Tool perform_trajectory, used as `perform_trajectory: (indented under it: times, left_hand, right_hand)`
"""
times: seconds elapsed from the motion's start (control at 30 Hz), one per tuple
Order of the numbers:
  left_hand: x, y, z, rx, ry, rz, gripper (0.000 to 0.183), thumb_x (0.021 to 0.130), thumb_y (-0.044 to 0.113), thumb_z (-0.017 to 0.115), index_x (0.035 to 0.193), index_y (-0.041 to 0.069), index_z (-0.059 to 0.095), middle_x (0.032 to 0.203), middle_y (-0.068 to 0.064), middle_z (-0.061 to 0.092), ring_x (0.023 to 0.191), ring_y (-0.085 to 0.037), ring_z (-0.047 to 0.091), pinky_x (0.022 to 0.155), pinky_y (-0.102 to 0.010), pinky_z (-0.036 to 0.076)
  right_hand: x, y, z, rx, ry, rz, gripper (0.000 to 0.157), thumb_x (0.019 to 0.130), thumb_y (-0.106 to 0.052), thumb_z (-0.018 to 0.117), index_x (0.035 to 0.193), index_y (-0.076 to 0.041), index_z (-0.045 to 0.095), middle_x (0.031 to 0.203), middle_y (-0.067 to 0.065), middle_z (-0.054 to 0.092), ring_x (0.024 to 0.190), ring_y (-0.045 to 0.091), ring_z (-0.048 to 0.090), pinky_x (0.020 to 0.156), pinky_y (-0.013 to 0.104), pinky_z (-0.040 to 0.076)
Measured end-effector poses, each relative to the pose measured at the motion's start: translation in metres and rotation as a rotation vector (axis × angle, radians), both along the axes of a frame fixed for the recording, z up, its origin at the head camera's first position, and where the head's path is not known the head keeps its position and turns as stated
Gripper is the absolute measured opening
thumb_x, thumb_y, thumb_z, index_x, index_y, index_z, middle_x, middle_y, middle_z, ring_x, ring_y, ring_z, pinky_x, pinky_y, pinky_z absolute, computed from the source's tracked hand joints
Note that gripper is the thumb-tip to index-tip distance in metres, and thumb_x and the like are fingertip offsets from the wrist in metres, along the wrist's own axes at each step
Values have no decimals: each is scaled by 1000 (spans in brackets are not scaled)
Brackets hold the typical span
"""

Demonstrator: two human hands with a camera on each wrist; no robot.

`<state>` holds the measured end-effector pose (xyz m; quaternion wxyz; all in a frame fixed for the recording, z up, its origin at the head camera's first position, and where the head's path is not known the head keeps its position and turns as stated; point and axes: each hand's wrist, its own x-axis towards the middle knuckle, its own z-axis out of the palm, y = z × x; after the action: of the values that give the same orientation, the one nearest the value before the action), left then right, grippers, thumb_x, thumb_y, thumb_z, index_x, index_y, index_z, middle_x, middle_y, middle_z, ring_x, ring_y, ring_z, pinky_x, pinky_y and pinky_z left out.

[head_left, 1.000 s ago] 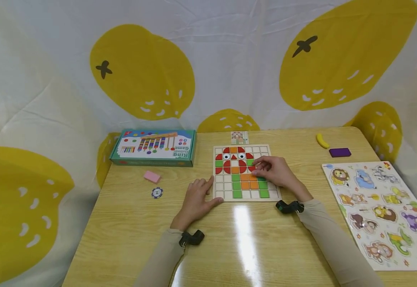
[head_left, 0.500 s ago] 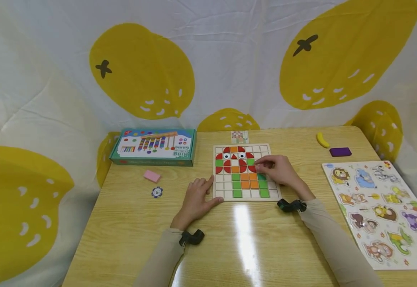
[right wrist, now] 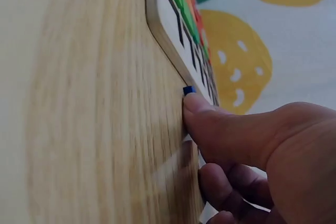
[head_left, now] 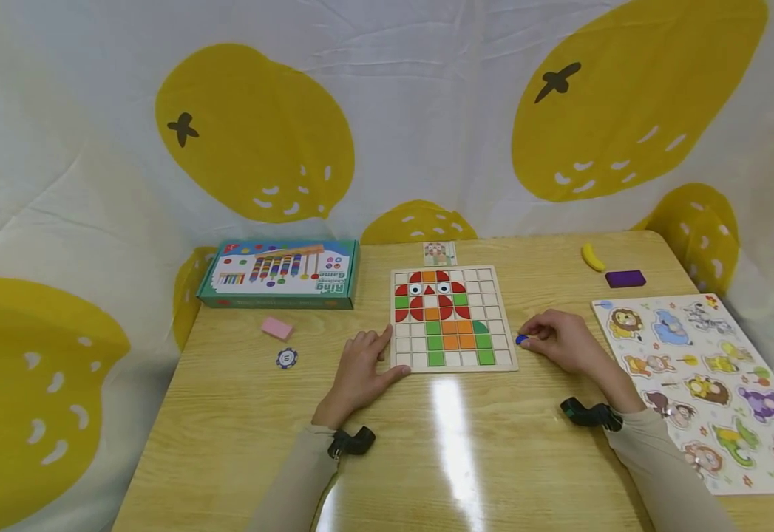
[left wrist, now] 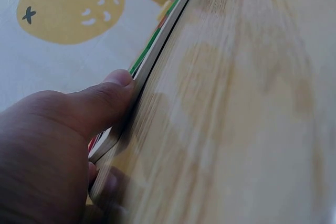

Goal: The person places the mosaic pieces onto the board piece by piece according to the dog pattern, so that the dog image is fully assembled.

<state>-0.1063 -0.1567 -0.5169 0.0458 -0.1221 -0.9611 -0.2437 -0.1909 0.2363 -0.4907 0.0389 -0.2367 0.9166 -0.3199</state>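
A square wooden puzzle board (head_left: 508, 360) with a grid of cells lies mid-table, and red, green, orange and eye tiles form an owl-like picture in it. A dark green rounded tile (head_left: 480, 326) sits in the grid's right part. My left hand (head_left: 361, 373) rests at the board's near left corner, its straight thumb along the front edge and index finger by the left edge. Just right of the board, my right hand (head_left: 562, 341) pinches a small blue tile (head_left: 522, 340) between thumb and fingers, low over the table. The right wrist view shows that blue tile (right wrist: 189, 90) at the thumb tip.
Behind the board lies a small picture card (head_left: 440, 253). Left stand a boxed ring game (head_left: 276, 273), a pink block (head_left: 276, 328) and a poker chip (head_left: 287, 358). Right are a toy banana (head_left: 593, 258), a purple block (head_left: 625, 278) and an animal puzzle board (head_left: 679, 369).
My right hand has left the dark green tile in the grid and moved right, off the board, where it now pinches a blue tile. The left hand stays at the corner.
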Motion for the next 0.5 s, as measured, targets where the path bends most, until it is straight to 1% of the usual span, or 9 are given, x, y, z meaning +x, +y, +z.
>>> perform_trajectory:
  times: [0.1,0.27,0.37,0.5]
  left_hand:
    - [0,0,-1,-3,-3,1,88,83,66,65,150,13,44,82,8,42,83,-11,37,77,-31,29]
    - [0,0,0,2,-11,-2,87,84,66,65,150,13,44,83,6,42,84,-11,38,77,-32,29]
    - [1,1,1,7,-13,-1,87,83,64,67,150,13,44,83,5,43,84,-12,38,78,-32,29]
    - [1,1,1,5,-13,3,87,83,64,67,150,13,44,83,6,43,84,-12,38,78,-32,29]
  right_hand:
    - [1,-2,0,1,-9,-4,8,86,-18,78,91,-16,73,83,-3,64,73,10,56,66,25,46]
    - [-3,0,3,-17,-45,9,8,90,-17,74,93,-13,68,83,-2,65,71,11,57,63,24,45]
    - [-10,-1,4,-55,-24,25,8,92,-15,71,96,-13,64,85,-1,65,74,12,59,64,24,47]
    - [-20,-10,6,-101,14,61,8,92,-15,70,97,-15,64,87,-3,66,78,12,61,67,24,48]
